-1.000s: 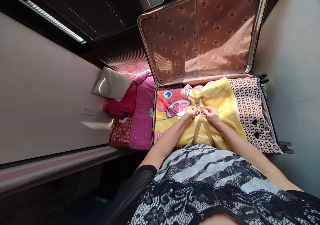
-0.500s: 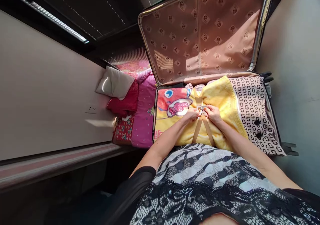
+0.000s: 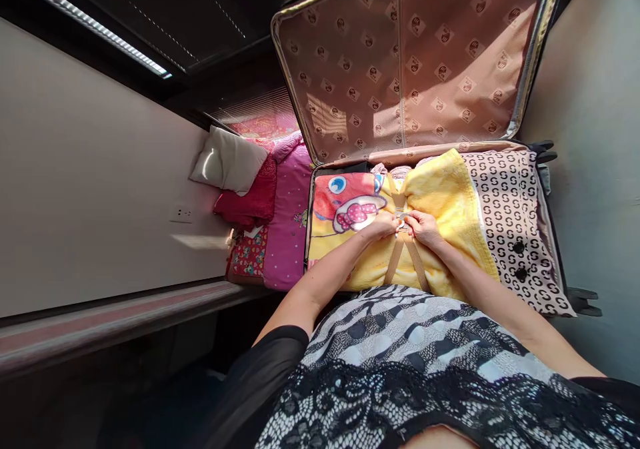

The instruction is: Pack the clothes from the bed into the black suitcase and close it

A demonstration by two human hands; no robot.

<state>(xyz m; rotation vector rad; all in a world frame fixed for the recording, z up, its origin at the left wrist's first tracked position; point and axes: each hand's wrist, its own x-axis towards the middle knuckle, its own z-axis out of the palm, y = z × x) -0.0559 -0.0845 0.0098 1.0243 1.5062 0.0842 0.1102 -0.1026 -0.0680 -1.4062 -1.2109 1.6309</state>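
An open suitcase [image 3: 309, 236] lies before me, its pink-lined lid [image 3: 380, 56] raised at the back. Tan packing straps [image 3: 396, 257] cross in an X over a yellow towel [image 3: 443, 192] with a cartoon print on its left part. Where the straps meet, my left hand [image 3: 384, 225] and my right hand [image 3: 423, 227] are close together, fingers closed around the strap buckle [image 3: 402, 218]. Fingers hide much of the buckle, so whether it is fastened cannot be seen. On the right side of the case lies a pink cloth [image 3: 505, 202] with a black pattern.
Left of the case is a bed with a purple sheet [image 3: 286, 236], a pale pillow [image 3: 230, 162] and a red cushion [image 3: 245, 206]. A wall with a socket [image 3: 182, 214] bounds the left, another wall [image 3: 600, 136] the right. Suitcase wheels [image 3: 584, 301] stick out at the right.
Both hands stay at the buckle, with the fingers slightly closer together around it. The view has shifted a little; the straps and towel lie as before.
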